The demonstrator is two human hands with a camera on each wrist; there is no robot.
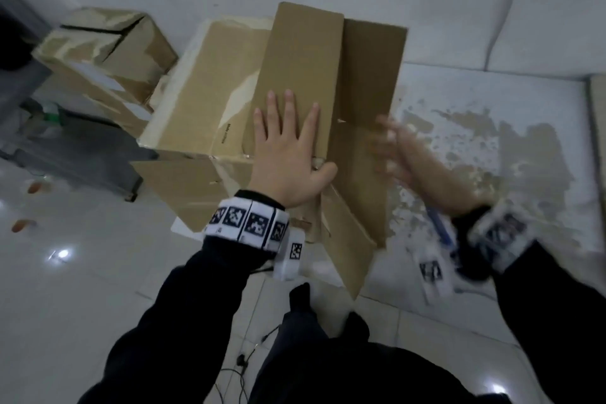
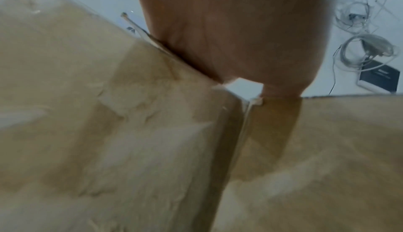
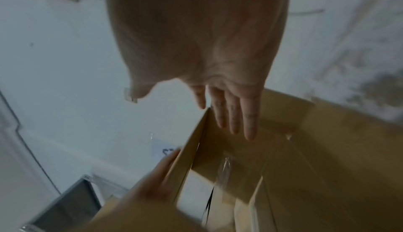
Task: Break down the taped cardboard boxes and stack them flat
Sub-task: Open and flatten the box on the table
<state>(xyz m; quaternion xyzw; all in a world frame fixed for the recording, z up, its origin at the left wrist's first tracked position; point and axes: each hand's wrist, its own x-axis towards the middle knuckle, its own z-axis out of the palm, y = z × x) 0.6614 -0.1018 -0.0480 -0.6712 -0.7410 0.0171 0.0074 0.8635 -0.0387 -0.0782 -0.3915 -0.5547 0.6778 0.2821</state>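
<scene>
A big brown cardboard box (image 1: 203, 102) stands on the floor with its flaps unfolded. My left hand (image 1: 288, 147) lies flat, fingers spread, pressing on one upright flap (image 1: 305, 59); the left wrist view shows the palm (image 2: 235, 29) against the cardboard (image 2: 109, 132). My right hand (image 1: 400, 154) is blurred, fingers straight, at the neighbouring flap (image 1: 370, 82) and holds nothing. In the right wrist view its straight fingers (image 3: 248, 122) hover over the inner side of the box (image 3: 327, 149), with the left hand's fingers (image 3: 157, 180) on the other side of the flap.
A second box (image 1: 105, 52), closed and taped, sits at the back left. A dark grey unit (image 1: 65, 147) stands at the left. The white floor has a worn brown patch (image 1: 511, 154) at the right. Loose cables (image 2: 366, 46) and a dark device (image 2: 379, 79) lie nearby.
</scene>
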